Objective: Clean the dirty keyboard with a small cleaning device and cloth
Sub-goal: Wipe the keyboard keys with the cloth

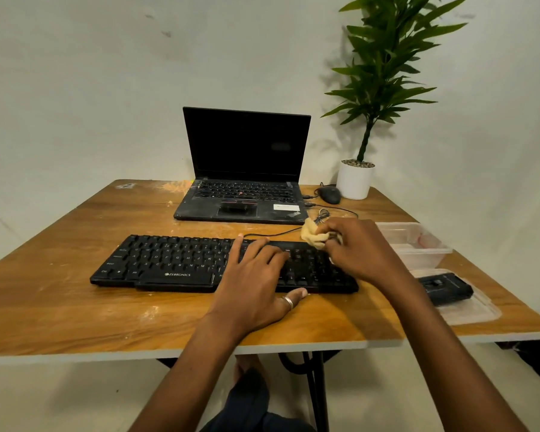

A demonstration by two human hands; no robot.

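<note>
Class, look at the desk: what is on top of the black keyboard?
The left hand rests flat on the keyboard, right of its middle. The right hand holds a bunched cloth over its far right end. The keys under both hands and the cloth are hidden.

The left hand (253, 285) and right hand (362, 247) hide the right-side keys of the keyboard (169, 260), and curled fingers (331, 228) bury most of the cloth (313, 237).

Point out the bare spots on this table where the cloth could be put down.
Bare wood lies left of the keyboard up to the table edge, in the near strip before the keyboard, and left of the laptop. The right side, where the right hand grips the cloth, is crowded: clear container, black device on a lid, mouse, cable, plant pot.
</note>
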